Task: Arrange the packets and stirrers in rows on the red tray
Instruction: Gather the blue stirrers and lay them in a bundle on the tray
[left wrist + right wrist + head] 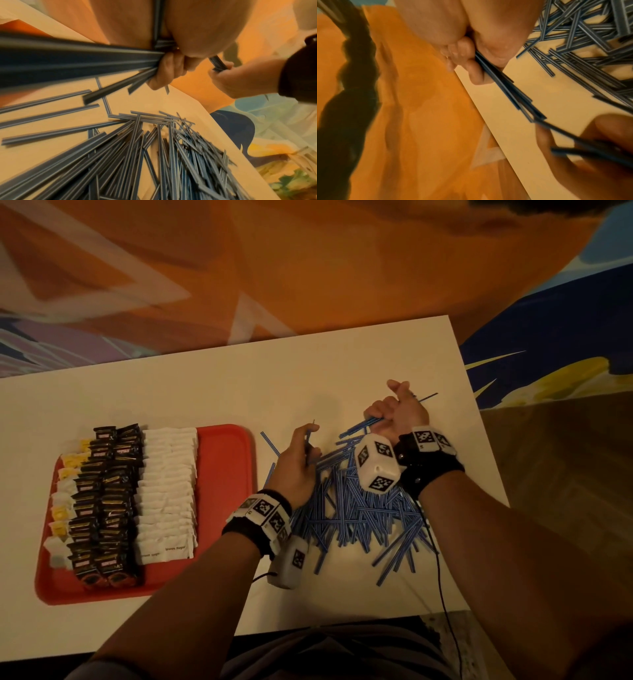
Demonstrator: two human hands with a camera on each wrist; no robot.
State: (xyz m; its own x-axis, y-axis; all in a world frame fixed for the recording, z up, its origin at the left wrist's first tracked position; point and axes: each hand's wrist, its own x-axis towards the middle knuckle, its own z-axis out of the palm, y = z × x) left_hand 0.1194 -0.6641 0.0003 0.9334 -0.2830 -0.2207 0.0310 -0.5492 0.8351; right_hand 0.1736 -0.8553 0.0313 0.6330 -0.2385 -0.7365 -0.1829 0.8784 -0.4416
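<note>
Between your two sets of fingers the job stands roughly half done. Your left hand (297, 465) has its fingers curled round a few blue stirrers (309, 446), pinching them just above the heap; your right hand (399, 412), out past the far edge of the heap, has its fingers closed tight on a small bundle of stirrers (359, 426) whose ends stick out both sides of the fist. Under and just behind both wrists lies the loose pile of stirrers (359, 515), crossed every which way on the white tabletop (205, 392), and I'd judge nearly all of them are still there. Well off to the side of your left fingers sits the red tray (226, 460): its far-left part already carries neat rows of packets, yellow-and-white ones (63, 501) at the outside, then black ones (102, 501), then white sugar packets (168, 494). The strip of tray nearest your left hand is bare, and no stirrer lies on it yet, so gathering, squaring up and laying the stirrers there looks like what remains.
</note>
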